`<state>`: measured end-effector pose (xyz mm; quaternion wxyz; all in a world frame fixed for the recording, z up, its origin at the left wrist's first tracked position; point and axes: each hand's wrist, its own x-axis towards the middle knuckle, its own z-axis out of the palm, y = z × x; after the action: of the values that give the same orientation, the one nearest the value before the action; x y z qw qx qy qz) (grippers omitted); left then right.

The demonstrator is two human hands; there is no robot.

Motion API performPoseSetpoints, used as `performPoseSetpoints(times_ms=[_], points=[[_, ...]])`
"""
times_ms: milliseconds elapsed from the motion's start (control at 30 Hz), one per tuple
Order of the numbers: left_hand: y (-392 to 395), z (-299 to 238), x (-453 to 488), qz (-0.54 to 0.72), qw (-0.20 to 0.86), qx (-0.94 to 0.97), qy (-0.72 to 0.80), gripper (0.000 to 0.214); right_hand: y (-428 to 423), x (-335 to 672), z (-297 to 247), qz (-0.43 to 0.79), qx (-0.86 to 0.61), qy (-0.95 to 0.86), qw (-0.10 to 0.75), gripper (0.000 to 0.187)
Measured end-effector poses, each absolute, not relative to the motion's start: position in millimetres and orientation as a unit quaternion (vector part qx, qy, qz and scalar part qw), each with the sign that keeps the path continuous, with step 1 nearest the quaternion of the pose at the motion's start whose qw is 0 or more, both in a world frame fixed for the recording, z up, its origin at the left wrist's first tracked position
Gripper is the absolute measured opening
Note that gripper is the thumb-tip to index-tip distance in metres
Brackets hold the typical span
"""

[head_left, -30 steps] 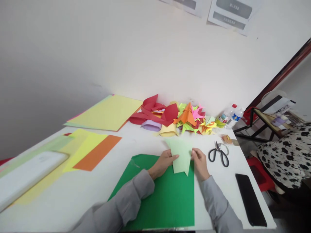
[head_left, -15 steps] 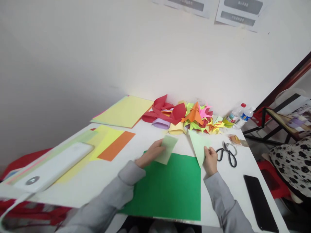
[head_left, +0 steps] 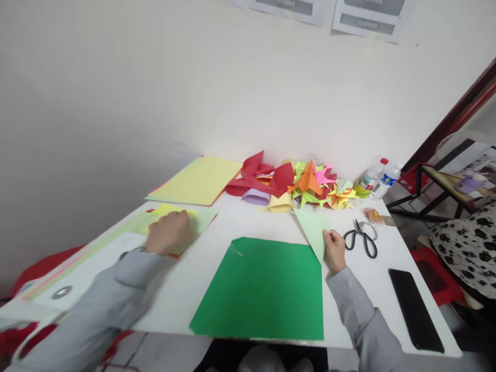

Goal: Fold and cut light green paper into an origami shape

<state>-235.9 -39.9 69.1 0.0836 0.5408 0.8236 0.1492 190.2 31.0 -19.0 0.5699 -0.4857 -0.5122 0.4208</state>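
My left hand is over the coloured papers on the left side of the table, somewhat blurred, its fingers curled. A pale green paper piece sticks out from under it, lying over the orange strip, of which only edges show. Between the thumb and fingers of my right hand is the edge of a pale green paper triangle, its lower tip overlapping the corner of a green sheet. That green sheet lies flat in front of me.
Black-handled scissors and a black phone lie to the right. Folded paper shapes are heaped by the wall, with two bottles beside them. A yellow paper stack and a long white device are on the left.
My left hand has moved left with the pale green paper piece, from above the green sheet onto the coloured papers. My right hand still holds the triangle in about the same place.
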Motion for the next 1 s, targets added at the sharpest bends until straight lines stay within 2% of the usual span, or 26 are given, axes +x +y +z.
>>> performPoseSetpoints(times_ms=[33,100,200,267,433,633,1000], points=[[-39,72,-227,0.14,0.052,0.545,0.825,0.03,30,189,-17,0.425,-0.48,-0.51,0.574,0.037],[-35,76,-199,0.197,0.094,0.584,0.782,0.039,26,184,-12,0.426,-0.471,-0.511,0.579,0.034],[-28,77,-136,0.374,0.342,0.548,0.665,0.055,20,170,-3,0.399,-0.463,-0.524,0.593,0.031],[-22,73,-87,0.45,0.516,0.468,0.559,0.062,15,161,3,0.368,-0.454,-0.554,0.593,0.029],[-5,55,-6,0.552,0.678,0.307,0.376,0.047,3,155,11,0.24,-0.395,-0.689,0.558,0.02],[1,37,-1,0.568,0.708,0.222,0.357,0.04,-2,164,13,0.191,-0.343,-0.751,0.531,0.016],[2,32,-6,0.552,0.715,0.228,0.362,0.039,4,177,15,0.31,-0.354,-0.713,0.52,0.024]])
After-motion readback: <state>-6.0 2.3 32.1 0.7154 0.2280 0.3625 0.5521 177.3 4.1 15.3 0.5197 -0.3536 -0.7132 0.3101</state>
